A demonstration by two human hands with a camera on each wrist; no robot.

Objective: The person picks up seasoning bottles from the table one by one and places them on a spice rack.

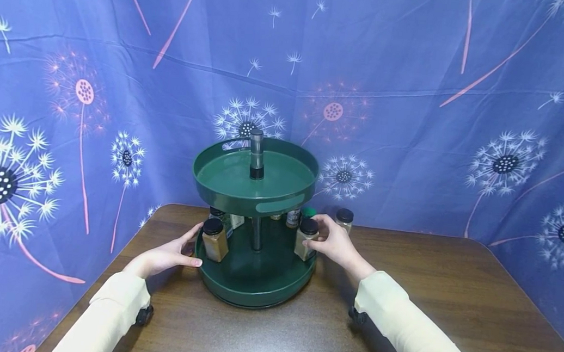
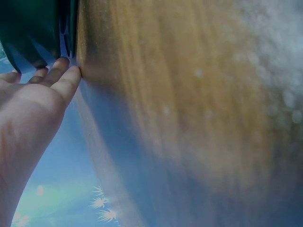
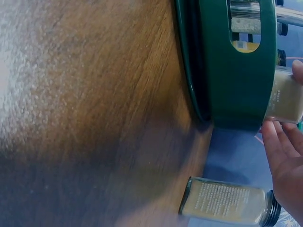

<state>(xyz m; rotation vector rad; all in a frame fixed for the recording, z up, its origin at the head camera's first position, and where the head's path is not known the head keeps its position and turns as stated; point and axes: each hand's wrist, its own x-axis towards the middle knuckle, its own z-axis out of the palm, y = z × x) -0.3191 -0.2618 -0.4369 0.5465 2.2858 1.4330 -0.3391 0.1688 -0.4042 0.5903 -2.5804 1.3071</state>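
Observation:
A green two-tier turntable point(image 1: 259, 291) stands on the table, its upper tray point(image 1: 223, 180) bare around a metal post. My right hand point(image 1: 338, 247) pinches a square glass spice jar point(image 1: 302, 248) with a black lid and tan contents at the right side of the lower tray. In the right wrist view, this jar point(image 3: 284, 101) is between thumb and fingers, just above the tray wall. My left hand point(image 1: 168, 255) touches the lower tray's left rim with extended fingers. Just inside that rim stands another black-lidded jar point(image 1: 215, 246) of brown spice.
Another spice jar point(image 3: 227, 201) stands on the table right of the turntable, behind my right hand. Several containers, including a green-capped one point(image 1: 308, 212), are at the back of the lower tray, partly hidden. A blue dandelion-print cloth point(image 1: 401, 151) hangs behind the wooden table point(image 1: 426, 295).

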